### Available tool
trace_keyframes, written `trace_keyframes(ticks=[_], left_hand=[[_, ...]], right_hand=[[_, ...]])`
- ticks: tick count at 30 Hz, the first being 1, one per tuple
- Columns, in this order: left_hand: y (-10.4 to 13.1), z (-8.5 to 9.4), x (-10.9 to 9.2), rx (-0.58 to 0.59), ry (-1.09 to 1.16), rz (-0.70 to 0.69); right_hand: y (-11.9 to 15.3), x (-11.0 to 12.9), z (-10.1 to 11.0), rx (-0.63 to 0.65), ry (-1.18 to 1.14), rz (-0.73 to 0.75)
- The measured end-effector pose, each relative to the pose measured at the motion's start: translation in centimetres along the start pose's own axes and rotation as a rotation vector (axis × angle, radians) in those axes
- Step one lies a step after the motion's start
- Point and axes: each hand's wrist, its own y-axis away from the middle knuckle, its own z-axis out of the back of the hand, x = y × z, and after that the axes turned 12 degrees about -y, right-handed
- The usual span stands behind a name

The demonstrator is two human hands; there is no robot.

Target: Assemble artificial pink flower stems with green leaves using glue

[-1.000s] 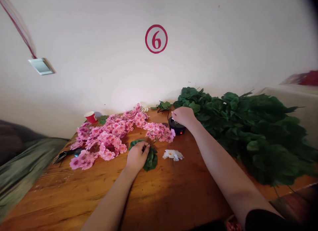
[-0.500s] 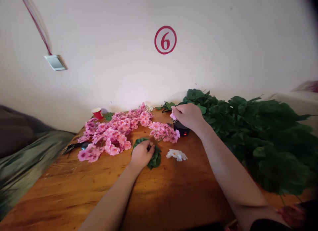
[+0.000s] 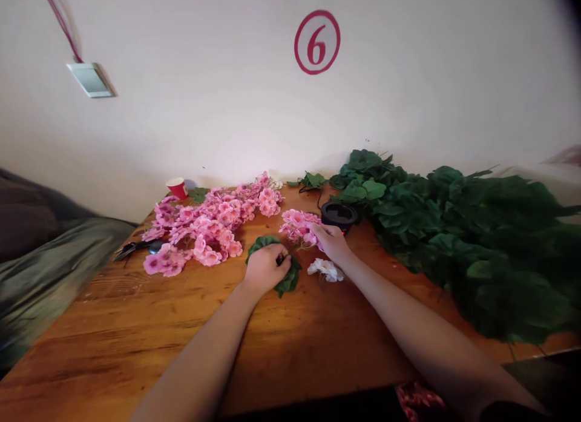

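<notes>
My left hand [image 3: 267,266] is closed over a green leaf cluster [image 3: 289,281] near the middle of the wooden table [image 3: 181,337], its fingers pinched on a stem. A pink flower spray [image 3: 297,224] extends from beside that hand toward the right. At its right end, my right hand [image 3: 330,241] has its fingers pressed together at the pink blossoms; what exactly they grip is partly hidden. White flowers [image 3: 324,269] lie just below my right hand. Behind it stands a round black pot [image 3: 338,215] with a dark hollow top.
A pile of pink flowers [image 3: 204,225] covers the left middle, with a red cup [image 3: 177,188] behind and a dark tool with a cable [image 3: 136,247] at its left. Green leaves [image 3: 458,240] are heaped along the right. A wall stands behind the table.
My right hand has moved from above the black pot down and toward me, to the pink spray, uncovering the pot. My left hand stays at the leaves. The view has shifted slightly.
</notes>
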Motion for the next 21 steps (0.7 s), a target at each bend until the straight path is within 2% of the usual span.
trace_keyframes(ticks=[6, 21], left_hand=[[-0.3, -0.05, 0.16, 0.029, -0.011, -0.052], [-0.4, 0.18, 0.09, 0.046, -0.001, -0.064]], right_hand=[[-0.24, -0.52, 0.19, -0.085, 0.021, 0.003], [-0.04, -0.12, 0.19, -0.109, 0.13, -0.027]])
